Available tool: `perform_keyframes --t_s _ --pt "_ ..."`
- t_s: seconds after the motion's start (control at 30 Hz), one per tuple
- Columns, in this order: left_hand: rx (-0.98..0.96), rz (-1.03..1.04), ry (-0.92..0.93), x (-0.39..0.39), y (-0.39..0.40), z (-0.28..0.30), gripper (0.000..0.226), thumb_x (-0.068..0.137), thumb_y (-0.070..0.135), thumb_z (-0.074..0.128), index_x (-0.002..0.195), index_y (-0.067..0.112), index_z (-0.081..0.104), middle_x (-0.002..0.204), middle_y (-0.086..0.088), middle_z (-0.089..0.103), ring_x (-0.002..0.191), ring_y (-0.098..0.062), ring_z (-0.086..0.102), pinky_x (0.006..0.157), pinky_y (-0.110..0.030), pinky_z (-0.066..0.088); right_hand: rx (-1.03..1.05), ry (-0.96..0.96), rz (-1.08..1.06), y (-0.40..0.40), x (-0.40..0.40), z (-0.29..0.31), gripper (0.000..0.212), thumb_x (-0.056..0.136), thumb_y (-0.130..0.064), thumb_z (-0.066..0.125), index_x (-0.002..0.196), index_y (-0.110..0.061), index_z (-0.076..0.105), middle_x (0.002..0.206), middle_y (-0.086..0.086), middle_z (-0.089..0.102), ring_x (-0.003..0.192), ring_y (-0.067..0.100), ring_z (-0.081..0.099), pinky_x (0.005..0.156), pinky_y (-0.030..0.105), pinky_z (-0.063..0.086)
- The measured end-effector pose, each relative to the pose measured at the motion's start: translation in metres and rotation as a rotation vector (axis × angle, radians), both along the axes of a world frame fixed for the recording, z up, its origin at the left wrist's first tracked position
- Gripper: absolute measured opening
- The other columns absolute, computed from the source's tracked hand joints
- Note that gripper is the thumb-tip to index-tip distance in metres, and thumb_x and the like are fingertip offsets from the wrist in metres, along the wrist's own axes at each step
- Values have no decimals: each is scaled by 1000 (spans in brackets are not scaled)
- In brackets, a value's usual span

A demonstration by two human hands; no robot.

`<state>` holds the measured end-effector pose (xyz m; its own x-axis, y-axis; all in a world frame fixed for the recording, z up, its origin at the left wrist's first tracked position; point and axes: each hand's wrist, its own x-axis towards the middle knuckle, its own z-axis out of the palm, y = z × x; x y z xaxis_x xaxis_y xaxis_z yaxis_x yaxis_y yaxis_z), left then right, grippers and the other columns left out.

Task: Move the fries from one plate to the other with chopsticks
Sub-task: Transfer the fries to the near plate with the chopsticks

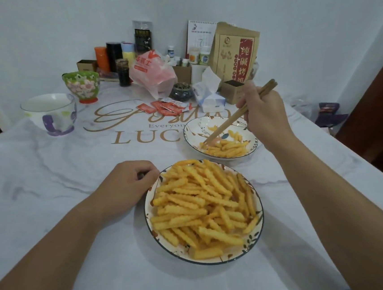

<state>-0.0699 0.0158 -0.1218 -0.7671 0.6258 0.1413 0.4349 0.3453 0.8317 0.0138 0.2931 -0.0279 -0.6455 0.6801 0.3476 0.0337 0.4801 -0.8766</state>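
Drop-off step, prob.: right grip (263, 112) pinching chopsticks (235, 119), tips down among fries (227, 147) on far plate (190, 131); left grip (128, 181) loosely curled, empty, beside full near plate (148, 209); next: swing back, nip another.
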Motion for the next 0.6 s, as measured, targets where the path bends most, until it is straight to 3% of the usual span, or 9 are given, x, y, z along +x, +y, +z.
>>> perform_keyframes --t_s 0.17,0.27,0.43,0.6 --pt "-22 7 14 1 0 1 31 104 23 61 76 20 75 75 3 72 64 -1 59 60 -18 44 -199 170 -59 6 32 22 55 109 -41 42 69 -11 64 47 -4 48 42 11 41 42 24 34" --pt "-34 15 49 3 0 2 31 104 21 60 76 19 75 72 6 72 60 1 58 56 -11 42 -383 252 105 18 61 37 55 109 -36 44 64 -10 61 46 3 39 39 15 27 42 23 24" --pt "-58 40 69 5 0 3 30 103 21 60 78 19 75 72 10 72 61 1 58 55 -11 42 -370 39 439 33 107 44 50 106 -33 47 64 -9 60 48 7 36 38 17 23 42 20 24" --pt "-88 50 109 5 0 3 30 103 20 59 79 19 75 77 12 73 65 2 60 56 -10 41 -323 -69 494 29 118 36 51 106 -29 46 63 -9 64 48 7 36 38 17 23 42 21 23"
